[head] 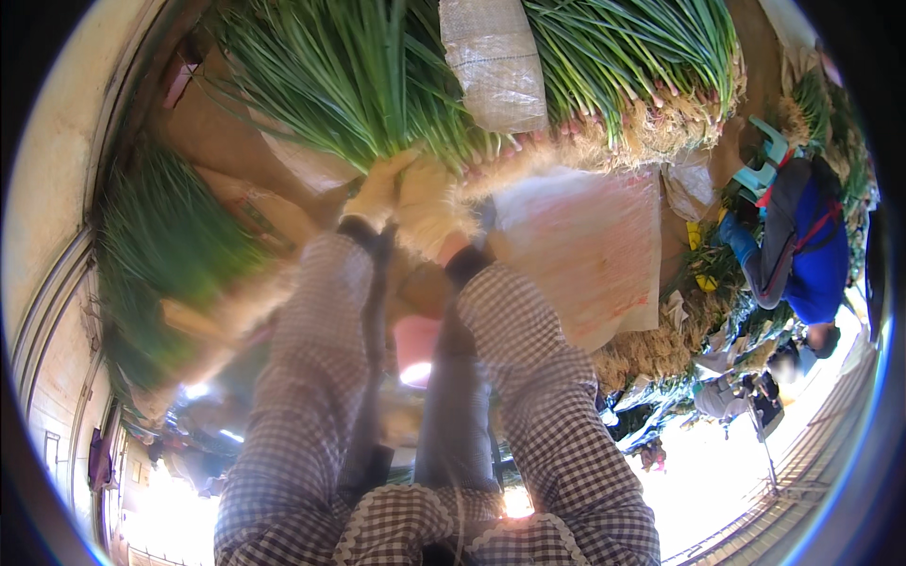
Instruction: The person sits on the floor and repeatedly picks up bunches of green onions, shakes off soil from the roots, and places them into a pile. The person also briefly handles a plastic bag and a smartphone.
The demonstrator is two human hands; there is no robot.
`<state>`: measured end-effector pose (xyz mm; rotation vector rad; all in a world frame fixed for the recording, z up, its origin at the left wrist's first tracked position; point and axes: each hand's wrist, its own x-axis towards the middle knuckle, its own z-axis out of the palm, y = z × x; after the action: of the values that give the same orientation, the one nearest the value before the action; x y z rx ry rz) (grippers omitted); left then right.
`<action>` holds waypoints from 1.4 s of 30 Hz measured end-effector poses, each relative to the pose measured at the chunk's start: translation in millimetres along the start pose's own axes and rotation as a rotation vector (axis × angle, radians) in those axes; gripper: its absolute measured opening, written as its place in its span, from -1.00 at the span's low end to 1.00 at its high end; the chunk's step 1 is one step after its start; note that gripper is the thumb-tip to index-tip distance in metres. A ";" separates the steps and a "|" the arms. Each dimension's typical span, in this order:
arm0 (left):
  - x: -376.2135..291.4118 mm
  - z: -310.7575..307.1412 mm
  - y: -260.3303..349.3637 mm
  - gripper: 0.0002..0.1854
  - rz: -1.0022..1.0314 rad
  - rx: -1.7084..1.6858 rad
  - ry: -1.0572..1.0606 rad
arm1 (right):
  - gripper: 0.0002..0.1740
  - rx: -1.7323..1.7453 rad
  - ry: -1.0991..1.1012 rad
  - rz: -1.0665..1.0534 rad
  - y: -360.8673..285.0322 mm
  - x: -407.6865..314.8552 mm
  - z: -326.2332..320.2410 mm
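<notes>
In the head view, my left hand (376,189), in a pale work glove, grips the lower stalks of a bunch of green onions (354,92). My right hand (430,201), also gloved, is right beside it at the bunch's root end; pale fibrous roots spread around it, and its fingers are partly hidden. The bunch's long green leaves point away from me. A wide pile of green onions (637,56) with pinkish bulbs and pale roots adjoins at the upper right, and a woven plastic sheet (493,67) lies across it.
Another green onion pile (184,233) lies at the left. Right of my hands is a pale woven sack (587,247) with red marks. A pink container (416,347) stands near my legs. A person in blue (814,240) is at the right, near a light-blue stool (761,166).
</notes>
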<state>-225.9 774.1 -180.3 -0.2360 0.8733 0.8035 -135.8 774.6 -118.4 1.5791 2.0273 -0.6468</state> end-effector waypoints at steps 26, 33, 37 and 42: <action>-149.3 -6.9 51.4 -0.30 0.046 -0.129 -0.281 | -0.49 1.355 0.453 0.464 71.7 9.4 1.0; -171.2 -20.5 39.8 -0.34 -0.100 -0.200 -0.199 | -0.53 0.982 -0.202 0.282 98.0 26.3 -33.9; -171.5 -30.5 45.7 -0.29 0.009 -0.068 -0.271 | -0.46 0.986 -0.531 0.231 133.4 38.1 -35.5; -168.0 -21.9 44.1 -0.28 -0.063 -0.100 -0.250 | -0.59 0.763 -0.043 0.029 143.0 31.6 -31.9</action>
<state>-333.6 704.7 -61.1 -0.2440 0.5887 0.7998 -6.2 849.7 -123.9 1.9502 1.8099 -1.5566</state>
